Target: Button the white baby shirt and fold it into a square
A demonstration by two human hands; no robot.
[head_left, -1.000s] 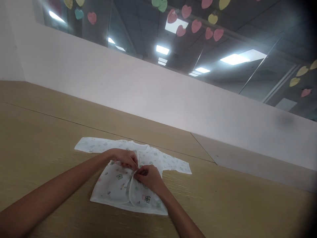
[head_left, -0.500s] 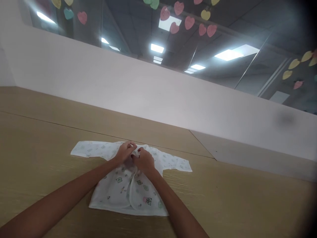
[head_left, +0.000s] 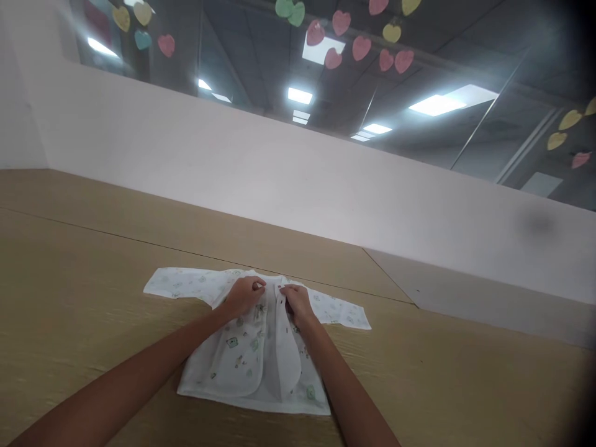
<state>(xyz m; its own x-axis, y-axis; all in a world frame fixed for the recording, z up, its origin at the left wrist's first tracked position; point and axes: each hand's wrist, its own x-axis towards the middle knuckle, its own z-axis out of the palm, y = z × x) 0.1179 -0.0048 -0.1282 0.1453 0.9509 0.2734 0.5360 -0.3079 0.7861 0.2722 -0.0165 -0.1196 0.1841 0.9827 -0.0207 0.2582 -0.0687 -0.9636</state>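
Right now, the left hand and right hand are half-closed — fingers pinching the neck edges of a white printed baby jacket lying flat on a wooden table

And here we go: the left hand and right hand are covering the neckline of the white baby top, hiding whatever they are working on! Its tiny prints are proving too small to read, both forearms are running off the bottom edge below it, and a dark blur is swallowing the corner far to its right.
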